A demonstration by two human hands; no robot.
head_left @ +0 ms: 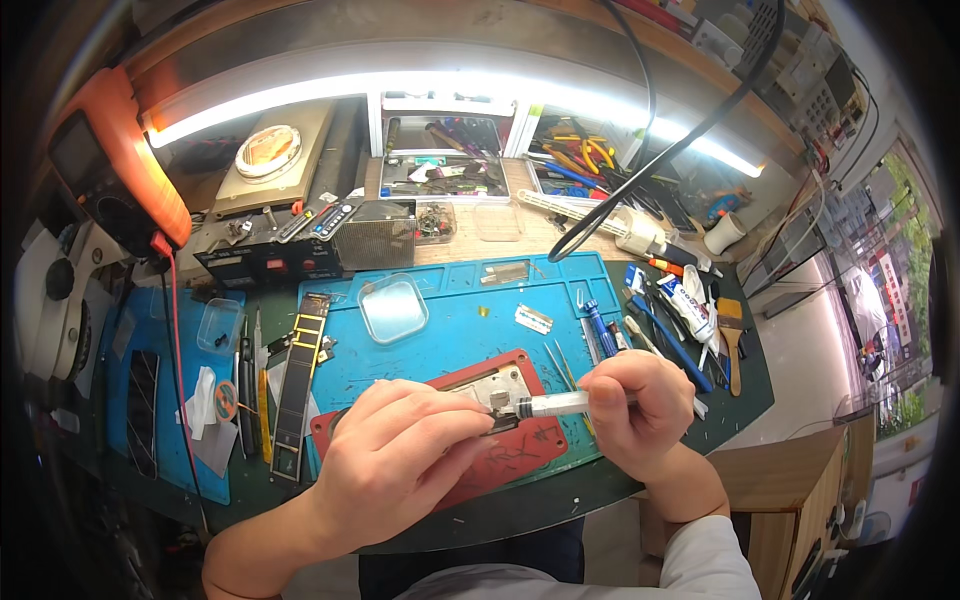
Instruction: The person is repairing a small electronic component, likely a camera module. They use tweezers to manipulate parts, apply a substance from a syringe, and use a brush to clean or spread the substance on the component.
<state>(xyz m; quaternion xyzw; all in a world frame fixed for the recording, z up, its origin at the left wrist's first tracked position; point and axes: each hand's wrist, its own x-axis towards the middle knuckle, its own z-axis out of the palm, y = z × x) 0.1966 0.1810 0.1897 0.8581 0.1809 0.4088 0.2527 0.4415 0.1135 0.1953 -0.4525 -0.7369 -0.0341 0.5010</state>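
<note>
Red and flat, a rounded-corner rectangular board [542, 440] lay on the large blue work mat [465, 315], a silvery metal frame [512, 381] on top of it. From where I stood, the right hand [642, 408] had its thumb and fingers clamped on a slim, pale translucent tube [562, 404], whose dark end pointed left above the board. The left hand [395, 448] leaned in opposite, fingers together, tips just beside that end; whether they pinched anything, I couldn't tell.
</note>
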